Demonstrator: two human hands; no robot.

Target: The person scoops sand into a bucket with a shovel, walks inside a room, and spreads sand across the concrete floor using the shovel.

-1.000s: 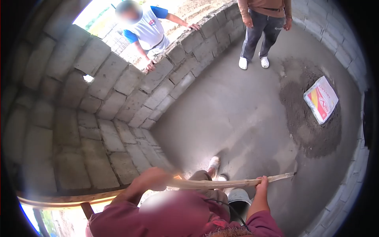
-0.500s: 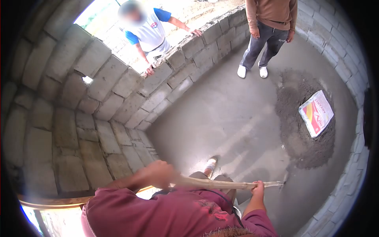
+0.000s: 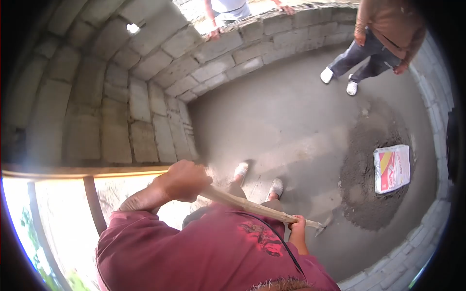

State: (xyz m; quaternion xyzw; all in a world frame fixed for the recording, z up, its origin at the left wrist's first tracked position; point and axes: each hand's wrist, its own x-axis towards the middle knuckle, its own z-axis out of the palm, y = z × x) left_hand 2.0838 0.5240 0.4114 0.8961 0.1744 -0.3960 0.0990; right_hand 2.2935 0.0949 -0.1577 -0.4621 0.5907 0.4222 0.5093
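Note:
My left hand (image 3: 187, 180) is closed round the upper end of a long wooden handle (image 3: 247, 204). Lower down, my right hand (image 3: 297, 224) grips the same handle near its far end. The handle slants down to the right across the front of my body. A small, thin tool head (image 3: 324, 226) shows at its tip, by the grey floor; its exact shape is hard to make out. Beyond it lies a mound of dark grey material (image 3: 359, 201), with a white, red and yellow bag (image 3: 391, 169) on top.
Block walls (image 3: 228, 63) surround the grey floor (image 3: 272, 116). A person in a brown top (image 3: 388, 24) stands at the upper right. Another person (image 3: 230, 7) rests both hands on the wall top. A wooden frame (image 3: 87, 172) borders a bright opening at the left.
The view has turned, so the bag and mound appear lower and the standing person farther right. The handle now slants more steeply, with both hands still on it.

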